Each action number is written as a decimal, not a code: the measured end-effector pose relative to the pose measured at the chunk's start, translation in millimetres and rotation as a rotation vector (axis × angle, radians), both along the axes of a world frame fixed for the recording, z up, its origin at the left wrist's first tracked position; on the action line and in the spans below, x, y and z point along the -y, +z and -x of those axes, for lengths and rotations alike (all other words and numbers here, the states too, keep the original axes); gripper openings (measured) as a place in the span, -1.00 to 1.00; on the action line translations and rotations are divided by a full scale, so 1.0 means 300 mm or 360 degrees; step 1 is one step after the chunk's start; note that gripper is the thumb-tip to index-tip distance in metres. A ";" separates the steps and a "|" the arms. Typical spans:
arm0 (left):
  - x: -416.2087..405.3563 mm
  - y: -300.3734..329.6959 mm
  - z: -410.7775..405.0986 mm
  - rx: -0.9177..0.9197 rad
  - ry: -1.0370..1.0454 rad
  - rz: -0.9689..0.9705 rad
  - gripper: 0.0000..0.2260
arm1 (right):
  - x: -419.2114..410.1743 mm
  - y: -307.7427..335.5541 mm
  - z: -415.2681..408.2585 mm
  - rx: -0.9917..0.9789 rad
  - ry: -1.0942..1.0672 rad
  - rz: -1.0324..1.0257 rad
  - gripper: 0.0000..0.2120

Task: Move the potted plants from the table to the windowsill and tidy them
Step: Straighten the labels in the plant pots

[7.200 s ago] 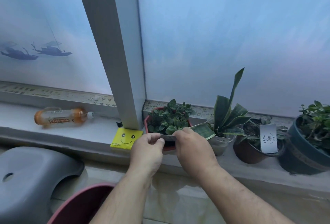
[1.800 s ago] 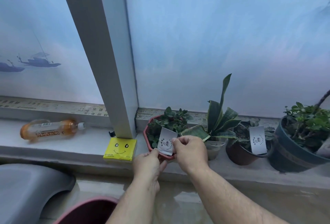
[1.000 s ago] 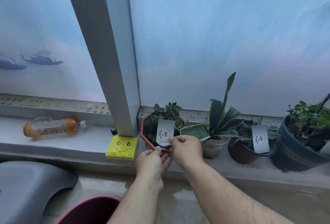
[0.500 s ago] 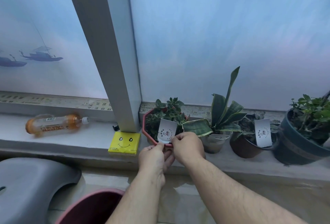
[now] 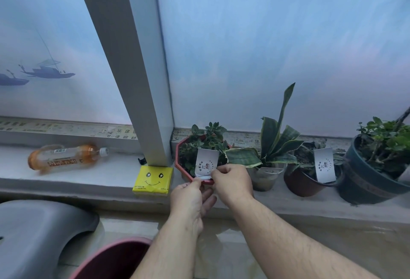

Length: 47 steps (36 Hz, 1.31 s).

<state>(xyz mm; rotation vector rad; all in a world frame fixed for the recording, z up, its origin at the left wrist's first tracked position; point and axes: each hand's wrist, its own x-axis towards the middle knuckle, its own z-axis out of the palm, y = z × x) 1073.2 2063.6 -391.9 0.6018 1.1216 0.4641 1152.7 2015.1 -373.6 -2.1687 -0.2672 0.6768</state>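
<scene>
Four potted plants stood in a row on the windowsill (image 5: 288, 203), right of the window frame post (image 5: 142, 101). The leftmost, a red octagonal pot (image 5: 180, 168) of small-leaved succulents, sat just beside the post. Next came the snake plant (image 5: 275, 143) in a clear cup, the brown pot (image 5: 304, 184), and the dark blue pot (image 5: 368, 187).

Both hands worked at the near rim of the red pot. The right hand (image 5: 233, 182) pinched the lower edge of a white label card (image 5: 206, 163) between thumb and forefinger. The left hand (image 5: 190, 198) met it from below, fingertips closed on the same lower edge, remaining fingers loosely curled. The card stood upright against the foliage, printed face toward the camera.

The two-handed pinch probably served to seat or fold the card's foot over the rim so that it would stand unaided. The brown pot carried a matching label (image 5: 325, 165) in the same position, which suggests a uniform presentation was intended.

A plastic bottle (image 5: 64, 158) lay on its side on the sill left of the post. A yellow smiley tissue pack (image 5: 153, 181) lay at the post's foot.
</scene>
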 end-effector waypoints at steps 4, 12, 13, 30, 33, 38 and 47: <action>0.005 0.008 0.000 0.0016 0.0016 -0.0007 -0.85 | -0.001 -0.011 -0.004 0.0023 -0.0012 -0.0020 -0.83; 0.001 0.005 -0.001 -0.0010 0.0006 0.0020 -0.81 | 0.012 -0.001 -0.007 0.0114 0.0038 0.0081 -0.81; 0.001 0.007 -0.001 -0.0006 0.0002 0.0020 -0.81 | 0.013 0.002 -0.006 0.0109 0.0041 0.0073 -0.81; 0.048 0.092 0.041 -0.0214 -0.0143 0.0003 -0.81 | 0.145 0.048 0.031 0.0228 0.0151 -0.0120 -0.84; 0.092 0.131 0.036 -0.0235 -0.0277 -0.0256 -0.76 | 0.243 0.093 -0.014 0.0228 0.0266 -0.0180 -0.97; 0.196 0.181 -0.039 -0.0053 -0.0562 -0.0641 -0.78 | 0.488 0.219 -0.184 0.0252 0.0347 -0.0112 -0.95; 0.287 0.174 -0.117 -0.0121 -0.0772 -0.0922 -0.95 | 0.764 0.229 -0.435 0.0297 -0.0267 -0.0355 -0.94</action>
